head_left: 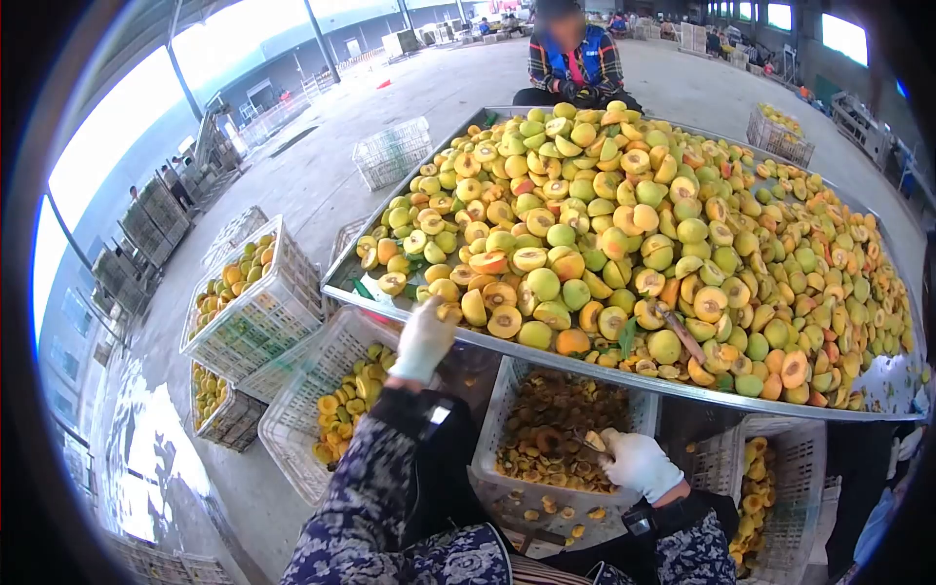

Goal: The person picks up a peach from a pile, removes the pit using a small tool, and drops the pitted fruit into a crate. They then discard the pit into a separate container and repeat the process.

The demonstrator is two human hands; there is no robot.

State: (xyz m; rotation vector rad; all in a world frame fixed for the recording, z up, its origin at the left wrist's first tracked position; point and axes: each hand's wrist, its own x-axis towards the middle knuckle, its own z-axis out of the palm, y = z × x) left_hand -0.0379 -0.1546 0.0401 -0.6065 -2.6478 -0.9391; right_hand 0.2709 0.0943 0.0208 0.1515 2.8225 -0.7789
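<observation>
My left hand (425,341), in a white glove, is at the near left rim of a large metal tray (546,353). Its fingers are closed round a yellow apricot (448,312). Whole and halved apricots (595,214), some showing their pits, are heaped on the tray. My right hand (639,466), also gloved, is over the right side of a white crate (485,444) of brown pits and scraps (556,419). Its fingers are closed on a short, slim tool (593,443), like a small knife, mostly hidden by the glove.
A wooden-handled tool (682,336) lies on the heap. Crates of apricot halves stand at left (292,429) and right (809,487). Full stacked crates (244,327) are further left. Across the tray sits another person (575,63). Fruit bits lie on the floor below.
</observation>
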